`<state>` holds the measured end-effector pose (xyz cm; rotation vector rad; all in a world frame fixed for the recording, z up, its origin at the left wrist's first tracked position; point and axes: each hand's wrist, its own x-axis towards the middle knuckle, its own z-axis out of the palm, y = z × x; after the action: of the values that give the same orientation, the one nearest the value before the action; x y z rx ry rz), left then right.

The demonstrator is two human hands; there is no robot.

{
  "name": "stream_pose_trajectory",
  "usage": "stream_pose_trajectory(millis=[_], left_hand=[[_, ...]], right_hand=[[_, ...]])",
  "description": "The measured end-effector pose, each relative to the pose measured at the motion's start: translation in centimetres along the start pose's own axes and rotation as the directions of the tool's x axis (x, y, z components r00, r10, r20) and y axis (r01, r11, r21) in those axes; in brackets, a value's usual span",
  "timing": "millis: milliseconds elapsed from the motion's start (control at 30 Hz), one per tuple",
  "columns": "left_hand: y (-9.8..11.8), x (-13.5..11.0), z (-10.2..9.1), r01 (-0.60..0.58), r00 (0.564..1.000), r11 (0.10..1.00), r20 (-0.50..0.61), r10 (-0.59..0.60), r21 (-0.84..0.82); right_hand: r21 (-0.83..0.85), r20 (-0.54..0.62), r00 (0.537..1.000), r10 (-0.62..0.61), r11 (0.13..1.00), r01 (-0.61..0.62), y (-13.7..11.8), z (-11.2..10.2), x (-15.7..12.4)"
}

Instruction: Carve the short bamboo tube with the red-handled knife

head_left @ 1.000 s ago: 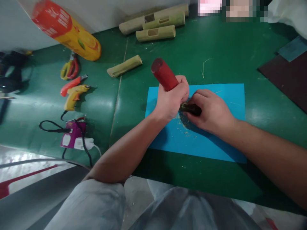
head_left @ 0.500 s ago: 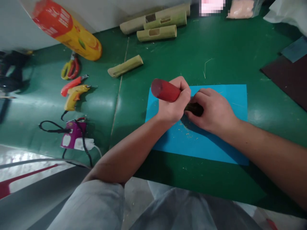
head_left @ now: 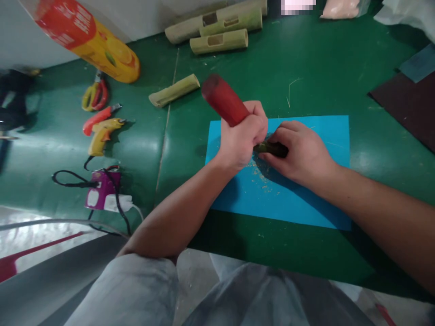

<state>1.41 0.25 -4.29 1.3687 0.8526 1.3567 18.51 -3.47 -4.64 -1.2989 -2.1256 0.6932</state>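
My left hand (head_left: 243,138) is wrapped round the thick red handle (head_left: 226,99) of a tool. The handle slants up and to the left, and the working end is hidden behind my fingers. Pinched between thumb and fingers, my right hand (head_left: 302,149) holds a short, dark green bamboo piece (head_left: 273,149). The near end of that piece meets my left hand. Both hands are over a blue sheet (head_left: 299,208), where fine pale shavings (head_left: 261,177) lie scattered.
Cut bamboo tubes (head_left: 219,41) lie along the back, and one short bamboo piece (head_left: 175,90) sits nearer. On the left are an orange bottle (head_left: 112,54), scissors (head_left: 95,95), a red cutter (head_left: 97,120), a yellow glue gun (head_left: 102,136) and a purple box (head_left: 97,194) with cables.
The red handle has tipped up and back, away from me, as my left hand turned. More shavings show on the blue sheet. My right hand keeps its hold.
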Motion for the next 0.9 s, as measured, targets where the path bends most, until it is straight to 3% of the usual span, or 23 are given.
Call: stream_pose_trajectory(millis=[67,133,333,533,667,900], left_hand=[[0.7,-0.1,0.3,0.038,0.998,0.998,-0.042,-0.041,-0.053],[1.0,-0.4,0.6,-0.003,0.994,0.999,-0.107,-0.002,-0.049],[-0.4,-0.5,0.4,-0.103,0.994,0.995,-0.028,0.103,-0.003],[-0.7,-0.7,0.0,0.084,0.988,0.996,-0.127,-0.084,-0.005],[0.2,-0.8,0.4,0.079,0.993,0.996,-0.096,-0.074,0.050],[1.9,-0.2,1.1,0.122,0.990,0.990,-0.063,-0.127,-0.077]], right_hand=[[0.002,-0.004,1.000,-0.008,1.000,0.008,0.0,0.0,0.0],[-0.007,-0.004,1.000,-0.016,1.000,0.016,0.0,0.0,0.0],[-0.038,-0.004,1.000,-0.020,0.999,0.020,0.0,0.0,0.0],[-0.035,-0.008,0.999,-0.037,0.999,0.037,0.0,0.0,0.0],[-0.026,-0.002,0.999,-0.043,0.999,0.043,0.1,0.0,-0.1],[-0.038,0.017,0.998,-0.052,0.998,0.053,0.0,-0.2,-0.1]])
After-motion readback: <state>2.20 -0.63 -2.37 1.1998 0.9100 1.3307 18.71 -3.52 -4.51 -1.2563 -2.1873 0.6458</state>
